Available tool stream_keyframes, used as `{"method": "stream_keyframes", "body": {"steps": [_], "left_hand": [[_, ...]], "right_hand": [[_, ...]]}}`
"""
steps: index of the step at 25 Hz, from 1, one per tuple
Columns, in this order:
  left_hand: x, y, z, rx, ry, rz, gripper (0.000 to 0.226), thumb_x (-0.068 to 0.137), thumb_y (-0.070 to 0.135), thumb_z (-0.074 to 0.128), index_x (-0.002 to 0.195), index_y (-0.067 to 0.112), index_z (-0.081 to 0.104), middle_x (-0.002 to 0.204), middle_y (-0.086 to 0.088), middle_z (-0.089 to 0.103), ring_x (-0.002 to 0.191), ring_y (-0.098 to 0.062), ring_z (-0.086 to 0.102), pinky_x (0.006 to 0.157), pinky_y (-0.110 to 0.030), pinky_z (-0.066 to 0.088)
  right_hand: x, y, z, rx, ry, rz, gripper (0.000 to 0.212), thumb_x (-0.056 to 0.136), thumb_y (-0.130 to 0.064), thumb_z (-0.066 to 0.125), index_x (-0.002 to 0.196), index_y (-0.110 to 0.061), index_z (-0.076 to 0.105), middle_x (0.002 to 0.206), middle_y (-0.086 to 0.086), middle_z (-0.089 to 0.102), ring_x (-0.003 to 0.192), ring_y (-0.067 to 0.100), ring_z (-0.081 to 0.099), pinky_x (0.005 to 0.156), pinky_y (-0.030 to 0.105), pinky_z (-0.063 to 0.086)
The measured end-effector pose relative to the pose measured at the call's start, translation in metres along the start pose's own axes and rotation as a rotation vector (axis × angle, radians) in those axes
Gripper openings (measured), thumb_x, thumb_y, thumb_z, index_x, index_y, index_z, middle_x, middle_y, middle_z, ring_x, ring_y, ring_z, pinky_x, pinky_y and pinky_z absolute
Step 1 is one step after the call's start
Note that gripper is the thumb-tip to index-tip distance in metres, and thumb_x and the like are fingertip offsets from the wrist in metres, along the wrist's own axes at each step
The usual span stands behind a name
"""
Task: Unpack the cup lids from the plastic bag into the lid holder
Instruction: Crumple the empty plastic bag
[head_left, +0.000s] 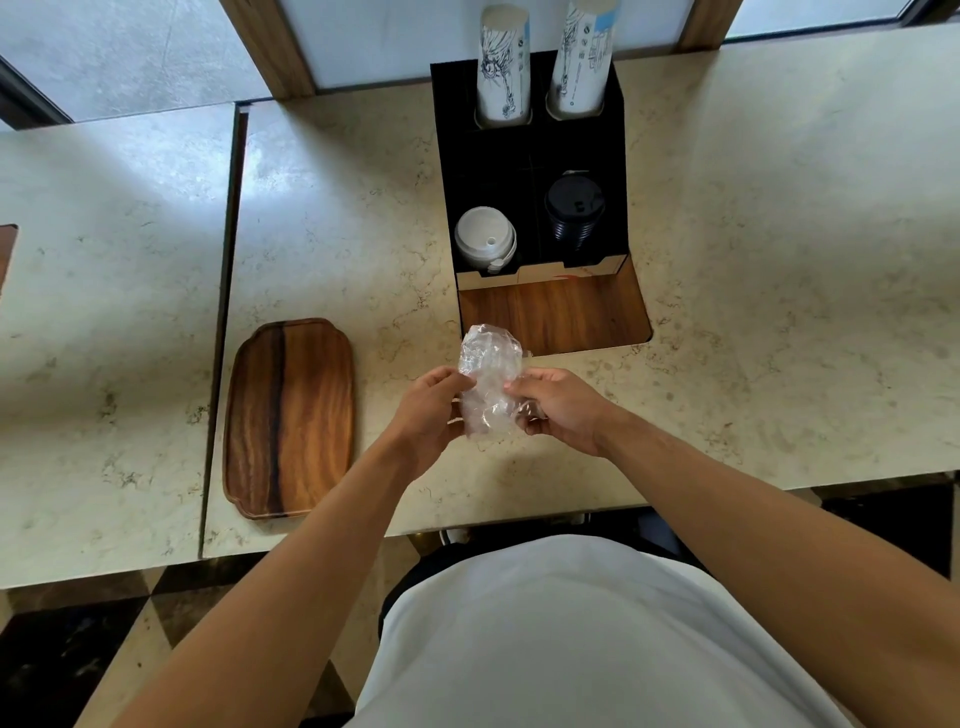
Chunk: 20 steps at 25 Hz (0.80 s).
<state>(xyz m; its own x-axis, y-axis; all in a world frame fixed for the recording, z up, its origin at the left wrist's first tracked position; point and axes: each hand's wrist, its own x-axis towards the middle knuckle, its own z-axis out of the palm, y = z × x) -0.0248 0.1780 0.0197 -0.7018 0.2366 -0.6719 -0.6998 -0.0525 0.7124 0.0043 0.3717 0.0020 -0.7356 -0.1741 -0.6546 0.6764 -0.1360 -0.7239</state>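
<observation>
Both the left hand (428, 402) and the right hand (558, 408) pinch a crumpled clear plastic bag (488, 379) above the beige marble surface (337, 218). At twelve o'clock from it stands the black compartmented lid holder (618, 156), with white lids (485, 236) in its near-left slot and black lids (574, 213) in its near-right slot.

I see my two bare forearms, no sleeves or jewellery, and a plain white shirt (597, 639) below them.

Wooden tray (291, 418) flat on marble bench (779, 260), left. Two paper cup stacks (504, 65) far, upright.
</observation>
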Motion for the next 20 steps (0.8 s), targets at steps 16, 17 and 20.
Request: {"method": "stream_keyframes", "body": {"steps": [16,17,20], "left_hand": [[0.001,0.008,-0.011,-0.553,-0.175,-0.237,0.027,0.089,0.013,0.040,0.100,0.006,0.064,0.119,-0.030,0.066,0.083,-0.041,0.072,0.069,-0.047,0.063],[0.001,0.009,-0.011,-0.520,-0.195,-0.252,0.025,0.089,0.019,0.043,0.095,0.006,0.063,0.118,-0.028,0.066,0.086,-0.043,0.071,0.072,-0.050,0.062],[0.004,0.008,-0.007,-0.235,-0.136,-0.216,0.021,0.089,0.025,0.068,0.096,0.006,0.068,0.099,-0.021,0.072,0.079,-0.033,0.071,0.069,-0.044,0.061]], "right_hand": [[0.001,-0.016,0.000,0.573,-0.103,0.103,0.030,0.094,-0.028,0.052,0.099,-0.005,0.071,0.093,0.018,0.070,0.064,0.025,0.064,0.061,0.036,0.055],[0.000,-0.017,-0.002,0.494,-0.088,0.105,0.036,0.095,-0.037,0.058,0.103,-0.004,0.070,0.093,0.017,0.069,0.066,0.025,0.066,0.063,0.037,0.056],[0.002,-0.016,-0.004,0.161,-0.065,0.075,0.049,0.086,-0.047,0.077,0.112,-0.005,0.071,0.102,0.014,0.073,0.081,0.025,0.071,0.065,0.035,0.058]]}}
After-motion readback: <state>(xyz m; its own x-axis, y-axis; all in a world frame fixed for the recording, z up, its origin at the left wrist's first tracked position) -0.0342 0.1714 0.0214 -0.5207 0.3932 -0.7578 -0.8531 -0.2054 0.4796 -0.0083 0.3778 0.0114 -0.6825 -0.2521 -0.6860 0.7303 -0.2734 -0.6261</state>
